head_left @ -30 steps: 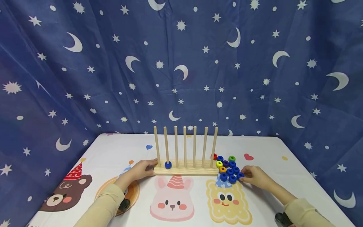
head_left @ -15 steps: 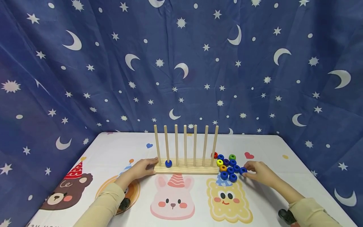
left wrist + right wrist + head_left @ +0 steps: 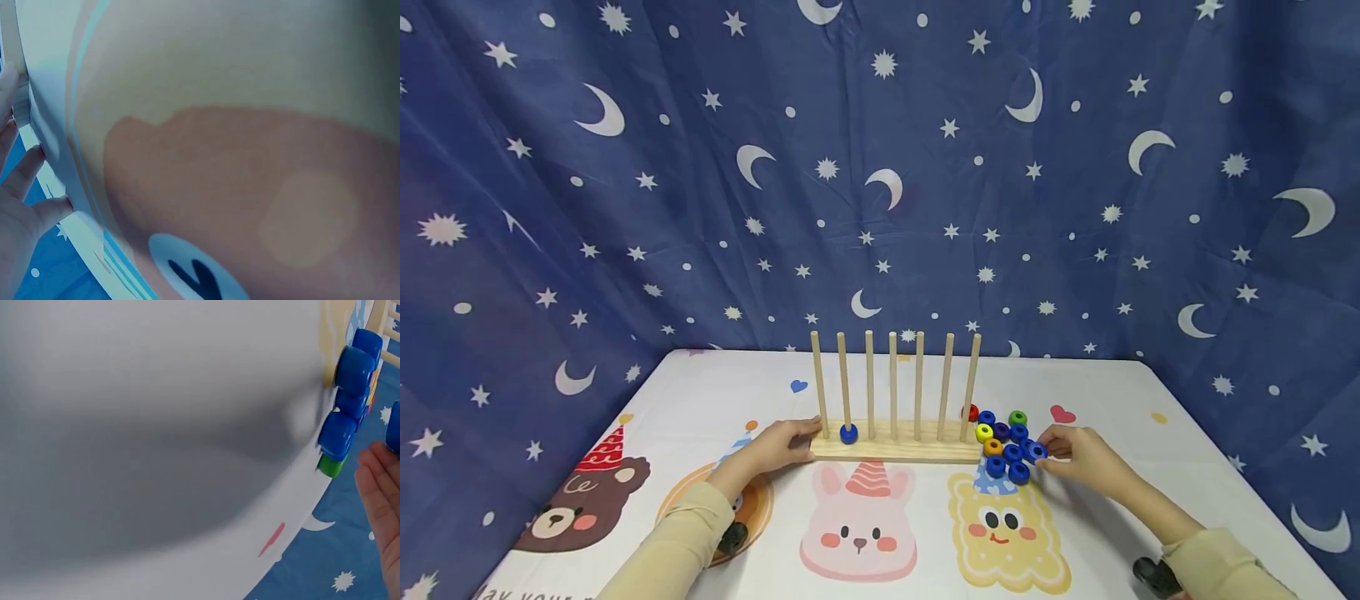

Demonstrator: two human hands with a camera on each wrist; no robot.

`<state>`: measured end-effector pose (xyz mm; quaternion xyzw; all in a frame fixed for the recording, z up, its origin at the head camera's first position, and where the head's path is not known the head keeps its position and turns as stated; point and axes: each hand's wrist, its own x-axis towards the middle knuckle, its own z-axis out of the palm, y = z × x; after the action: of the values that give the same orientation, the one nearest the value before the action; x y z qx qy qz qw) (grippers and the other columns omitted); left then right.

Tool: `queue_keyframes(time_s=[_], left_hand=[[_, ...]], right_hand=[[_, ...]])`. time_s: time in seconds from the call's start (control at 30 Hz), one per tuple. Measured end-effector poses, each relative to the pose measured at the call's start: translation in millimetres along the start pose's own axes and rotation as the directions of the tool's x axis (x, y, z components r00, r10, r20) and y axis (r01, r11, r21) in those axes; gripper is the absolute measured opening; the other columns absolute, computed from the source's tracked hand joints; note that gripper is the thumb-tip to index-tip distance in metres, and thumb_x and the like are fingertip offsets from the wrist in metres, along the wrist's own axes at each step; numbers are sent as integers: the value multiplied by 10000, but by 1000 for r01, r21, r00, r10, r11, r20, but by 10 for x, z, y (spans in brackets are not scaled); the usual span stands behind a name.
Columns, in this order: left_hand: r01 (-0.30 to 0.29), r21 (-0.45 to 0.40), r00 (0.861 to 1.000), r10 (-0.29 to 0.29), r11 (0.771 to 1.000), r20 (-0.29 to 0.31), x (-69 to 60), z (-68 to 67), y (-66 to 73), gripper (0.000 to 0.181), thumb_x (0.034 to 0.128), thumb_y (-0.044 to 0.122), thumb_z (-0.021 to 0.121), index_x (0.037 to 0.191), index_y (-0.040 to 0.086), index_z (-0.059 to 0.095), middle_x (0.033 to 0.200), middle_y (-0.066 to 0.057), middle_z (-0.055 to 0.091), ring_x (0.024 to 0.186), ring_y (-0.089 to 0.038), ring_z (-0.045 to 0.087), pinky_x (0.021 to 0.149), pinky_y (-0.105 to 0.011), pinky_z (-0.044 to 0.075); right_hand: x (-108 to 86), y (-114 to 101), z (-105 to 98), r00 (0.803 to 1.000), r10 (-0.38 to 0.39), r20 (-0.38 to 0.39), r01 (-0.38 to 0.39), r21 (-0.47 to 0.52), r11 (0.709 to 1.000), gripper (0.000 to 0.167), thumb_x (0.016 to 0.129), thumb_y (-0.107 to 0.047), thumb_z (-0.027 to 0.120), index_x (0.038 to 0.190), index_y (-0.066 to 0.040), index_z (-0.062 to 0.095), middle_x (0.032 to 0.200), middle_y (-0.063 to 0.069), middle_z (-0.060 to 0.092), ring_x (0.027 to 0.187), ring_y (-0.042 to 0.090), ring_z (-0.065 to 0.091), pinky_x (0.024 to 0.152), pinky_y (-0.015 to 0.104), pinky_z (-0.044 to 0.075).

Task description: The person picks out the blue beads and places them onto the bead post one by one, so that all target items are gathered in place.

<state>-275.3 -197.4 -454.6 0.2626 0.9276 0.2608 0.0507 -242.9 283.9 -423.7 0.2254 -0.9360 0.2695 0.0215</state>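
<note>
A wooden rack (image 3: pixel 895 452) with several upright pegs stands on the table, one blue bead (image 3: pixel 848 433) at the foot of its second peg from the left. My left hand (image 3: pixel 778 447) grips the rack's left end; the left wrist view has fingers of that hand (image 3: pixel 22 206) at the board's end (image 3: pixel 20 100). Right of the rack, my right hand (image 3: pixel 1086 458) pinches a blue bead (image 3: pixel 1037 452) between thumb and fingertips. In the right wrist view this bead (image 3: pixel 394 428) is cut by the frame edge, above the fingers (image 3: pixel 381 487), apart from the other beads.
Beside the rack's right end lies a cluster of beads: several blue, a red (image 3: pixel 972 412), a yellow (image 3: pixel 984 432), an orange (image 3: pixel 992 448), a purple (image 3: pixel 1002 431) and a green one (image 3: pixel 1017 417). A patterned blue curtain (image 3: pixel 910 200) hangs behind the table (image 3: pixel 745 367).
My right hand has drawn its blue bead from the cluster's front right edge, first away to the back right, then slightly left beside the others. My left hand stays at the rack's end.
</note>
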Motion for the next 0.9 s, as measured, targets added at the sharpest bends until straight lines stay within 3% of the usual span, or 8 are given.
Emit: queue_keyframes(time_s=[0.3,0.47,0.73,0.9], left_hand=[[22,-7,1000,-22,1000,2,-45,2,-15,510,845,130,684,1294,-56,529,1393,-217,474,1296,-437,414,1074,-545,333],[28,0,1000,-28,1000,6,-91,36,-29,508,842,138,690,1287,-53,539,1389,-212,483,1293,-430,424,1070,-537,340],[13,-8,1000,-13,1000,-4,-52,40,-13,508,834,140,696,1275,-60,546,1378,-219,491,1283,-435,432,1068,-536,344],[11,2,1000,-11,1000,-3,11,17,-22,519,836,154,697,1287,-49,540,1388,-211,481,1290,-425,431,1073,-530,344]], right_hand=[[86,-93,56,999,-54,7,53,41,998,194,754,-123,763,879,-28,649,847,45,700,753,103,668,692,260,584],[96,-130,136,995,-92,36,89,81,993,251,779,-130,749,966,11,660,882,86,711,757,86,669,686,224,576],[156,-203,151,988,-155,22,153,90,984,269,810,-140,727,1011,30,670,876,81,712,755,55,652,684,280,588],[201,-256,149,992,-128,18,127,78,989,305,834,-168,705,1062,29,661,921,74,712,795,94,659,706,254,584]])
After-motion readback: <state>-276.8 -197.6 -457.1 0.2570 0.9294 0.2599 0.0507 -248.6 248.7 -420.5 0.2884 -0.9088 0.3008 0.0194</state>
